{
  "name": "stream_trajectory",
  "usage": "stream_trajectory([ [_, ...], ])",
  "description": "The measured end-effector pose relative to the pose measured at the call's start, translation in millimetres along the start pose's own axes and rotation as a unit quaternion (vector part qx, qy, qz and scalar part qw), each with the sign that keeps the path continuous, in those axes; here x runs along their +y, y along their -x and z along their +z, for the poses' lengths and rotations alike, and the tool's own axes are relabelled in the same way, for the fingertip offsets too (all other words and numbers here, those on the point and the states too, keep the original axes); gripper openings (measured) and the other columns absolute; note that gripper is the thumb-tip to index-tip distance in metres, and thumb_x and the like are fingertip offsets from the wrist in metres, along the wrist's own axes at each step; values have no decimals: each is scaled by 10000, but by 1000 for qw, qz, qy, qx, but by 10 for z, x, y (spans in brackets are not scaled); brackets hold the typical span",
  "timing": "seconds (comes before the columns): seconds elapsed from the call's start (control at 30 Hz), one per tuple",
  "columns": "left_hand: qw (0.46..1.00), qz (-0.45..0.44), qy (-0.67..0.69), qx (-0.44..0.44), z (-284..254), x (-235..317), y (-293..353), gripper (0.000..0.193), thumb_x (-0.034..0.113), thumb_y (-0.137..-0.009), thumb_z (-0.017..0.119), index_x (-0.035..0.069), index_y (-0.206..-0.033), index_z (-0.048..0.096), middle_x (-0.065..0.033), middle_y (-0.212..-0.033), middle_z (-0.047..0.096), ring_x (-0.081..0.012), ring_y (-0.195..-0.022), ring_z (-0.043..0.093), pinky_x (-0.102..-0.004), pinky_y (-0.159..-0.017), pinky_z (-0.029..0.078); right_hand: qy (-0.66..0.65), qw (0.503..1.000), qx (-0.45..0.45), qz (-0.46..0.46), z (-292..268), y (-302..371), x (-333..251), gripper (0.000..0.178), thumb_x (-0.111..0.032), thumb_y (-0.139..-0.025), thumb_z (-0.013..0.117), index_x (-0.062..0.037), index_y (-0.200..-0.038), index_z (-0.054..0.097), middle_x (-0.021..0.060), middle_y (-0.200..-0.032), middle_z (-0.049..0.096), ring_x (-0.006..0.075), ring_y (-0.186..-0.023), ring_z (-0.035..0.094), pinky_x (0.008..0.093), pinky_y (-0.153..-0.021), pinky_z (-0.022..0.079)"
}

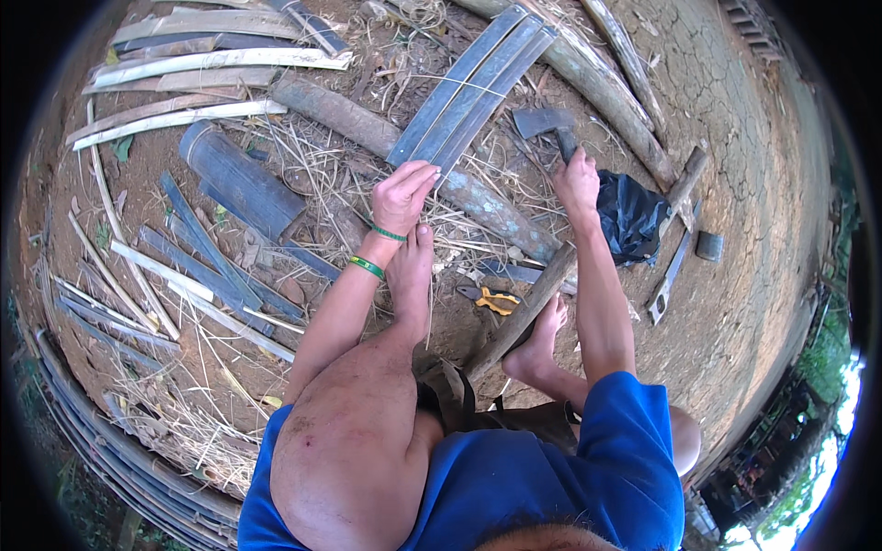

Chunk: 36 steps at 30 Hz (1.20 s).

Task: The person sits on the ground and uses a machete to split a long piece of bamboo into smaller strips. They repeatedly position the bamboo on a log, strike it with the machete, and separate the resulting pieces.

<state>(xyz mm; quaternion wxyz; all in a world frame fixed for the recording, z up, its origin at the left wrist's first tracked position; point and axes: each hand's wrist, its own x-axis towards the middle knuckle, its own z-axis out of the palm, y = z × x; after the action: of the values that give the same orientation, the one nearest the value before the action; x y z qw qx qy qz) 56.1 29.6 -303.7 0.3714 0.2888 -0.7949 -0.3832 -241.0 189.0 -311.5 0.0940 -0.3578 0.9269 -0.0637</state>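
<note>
Head view looks down on a person squatting on bare, cracked earth. Fingers of the left hand [401, 196] are curled down onto the near ends of a bundle of long grey-blue split bamboo slats [473, 87], pressing and gripping them where they rest across a thick weathered grey log [432, 165]; the bundle runs up and to the right from the hand. Fingers of the right hand [576, 181] are clenched around the dark handle of a small hatchet with a grey metal head [542, 124], whose blade sits just right of the slats, near them; whether it touches the bundle cannot quite be told. Two green wristbands [377, 250] circle the left wrist. Bare feet stand just below the hands, the right one beside a brown wooden pole [528, 308] lying diagonally. A pair of yellow-handled pliers [491, 298] lies on the ground between the feet. A crumpled black plastic bag [632, 216] sits right of the right forearm. Pale and grey bamboo strips [184, 64] lie scattered over the ground to the left
</note>
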Motion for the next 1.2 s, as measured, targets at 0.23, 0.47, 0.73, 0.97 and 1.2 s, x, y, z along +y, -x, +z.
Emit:
stream_trajectory([
  [0.23,1000,10,-8,2,-1,-19,67,148,28,-844,752,32,-992,760,-95,-983,730,-268,-876,724,-346,-737,592,-223,965,-111,-81,-1206,641,-778,382,-211,-990,483,51,-1265,520,194,-697,650,319,-652,684,463,-604,523],
  [0.47,1000,-2,0,6,10,-18,38,138,47,-849,752,48,-987,756,-84,-992,729,-277,-862,727,-351,-722,601,-282,925,-250,-55,-1290,1047,-1324,376,-350,-1071,502,12,-1160,557,176,-647,634,323,-580,664,458,-561,489],
  [0.73,1000,13,-2,23,1,-36,50,130,52,-838,766,52,-966,747,-91,-995,731,-289,-840,729,-361,-714,609,-301,934,-180,-73,-886,1374,-1432,346,-283,-1041,559,-1,-1242,550,273,-722,660,461,-708,688,503,-626,517],
  [0.97,1000,-3,-14,18,-5,-20,88,118,53,-835,762,52,-951,741,-81,-989,731,-292,-826,729,-367,-700,608,-271,935,-227,-36,-851,1304,-1516,403,-279,-1035,562,5,-1319,533,319,-757,657,514,-784,678,542,-673,516],
  [1.2,1000,8,-1,20,-1,-25,29,102,59,-847,755,53,-949,750,-100,-971,732,-288,-834,729,-365,-705,606,-203,956,-184,-102,-716,1258,-1462,384,-265,-1033,563,10,-1298,525,298,-745,663,506,-753,677,534,-638,517],
])
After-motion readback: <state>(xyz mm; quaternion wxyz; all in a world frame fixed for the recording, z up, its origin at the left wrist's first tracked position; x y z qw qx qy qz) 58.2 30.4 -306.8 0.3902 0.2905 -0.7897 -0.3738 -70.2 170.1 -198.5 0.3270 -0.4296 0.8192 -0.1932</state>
